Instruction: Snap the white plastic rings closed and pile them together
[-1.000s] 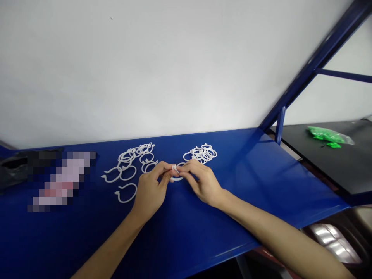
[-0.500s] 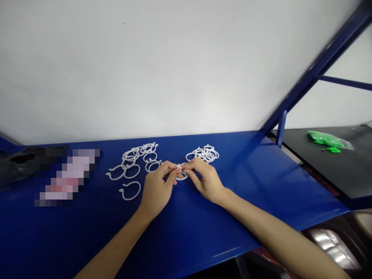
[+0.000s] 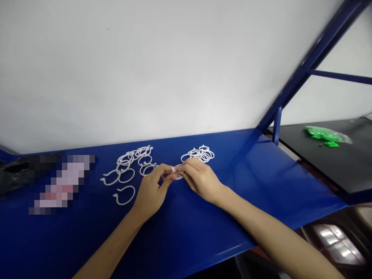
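Both hands meet over the blue table [image 3: 186, 232], fingertips pinched on one white plastic ring [image 3: 179, 178]. My left hand [image 3: 153, 190] is closed on the ring's end from the left. My right hand [image 3: 200, 179] grips it from the right, its fingers covering much of the ring. Whether the ring's ends are joined is hidden by the fingers. Left of my hands lie several white rings, among them an open ring [image 3: 124, 195] with a gap between its ends. Just beyond my right hand is a cluster of white rings [image 3: 204, 154] that look closed.
At the left lie a black bag [image 3: 14, 176] and a pixelated pink item [image 3: 65, 182]. A blue metal frame [image 3: 277, 124] rises at the right end. Past it, a clear bag of green pieces [image 3: 327, 135] rests on a black table [image 3: 325, 166]. A white wall [image 3: 174, 69] stands behind.
The view has shifted slightly. My right fingers have closed in over the ring and hide more of it. The other rings lie as before.
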`<state>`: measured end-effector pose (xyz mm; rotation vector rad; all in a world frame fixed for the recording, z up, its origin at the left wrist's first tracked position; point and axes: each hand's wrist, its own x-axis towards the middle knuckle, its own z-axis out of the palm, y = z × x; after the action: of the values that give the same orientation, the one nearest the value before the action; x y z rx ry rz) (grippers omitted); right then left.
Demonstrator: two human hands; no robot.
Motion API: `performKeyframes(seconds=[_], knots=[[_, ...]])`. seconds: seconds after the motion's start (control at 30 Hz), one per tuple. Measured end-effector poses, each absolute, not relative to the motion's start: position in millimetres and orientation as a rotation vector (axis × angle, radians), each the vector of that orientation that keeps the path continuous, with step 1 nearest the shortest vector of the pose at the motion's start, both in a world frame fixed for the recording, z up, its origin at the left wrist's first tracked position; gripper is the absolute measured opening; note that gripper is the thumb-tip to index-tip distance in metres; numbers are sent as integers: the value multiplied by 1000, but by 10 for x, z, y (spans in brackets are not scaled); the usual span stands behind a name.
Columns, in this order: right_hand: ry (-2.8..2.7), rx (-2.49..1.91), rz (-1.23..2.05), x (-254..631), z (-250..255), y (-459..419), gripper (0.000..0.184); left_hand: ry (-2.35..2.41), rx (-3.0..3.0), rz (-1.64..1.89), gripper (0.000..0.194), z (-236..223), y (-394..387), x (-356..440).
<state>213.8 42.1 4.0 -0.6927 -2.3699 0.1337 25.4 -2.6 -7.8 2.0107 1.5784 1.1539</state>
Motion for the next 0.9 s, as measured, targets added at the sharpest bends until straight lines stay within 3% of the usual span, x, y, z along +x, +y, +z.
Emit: performKeyframes(seconds=[0.17,0.4,0.7,0.9], knots=[[-2168,-1389,-199,2383,101,708,22,1646,2372,952,27,-247,52,282],[-2072,-1753,-146,2618,113,950,15,1678,2487,812,13,-305,89,206],[-2024,-1476,-154,2559,111,887,16,1647,2025,1101,24,-143,67,220],[-2250,-802,368,2251,83,537,22,1342,1461,1146,37,-122,71,199]])
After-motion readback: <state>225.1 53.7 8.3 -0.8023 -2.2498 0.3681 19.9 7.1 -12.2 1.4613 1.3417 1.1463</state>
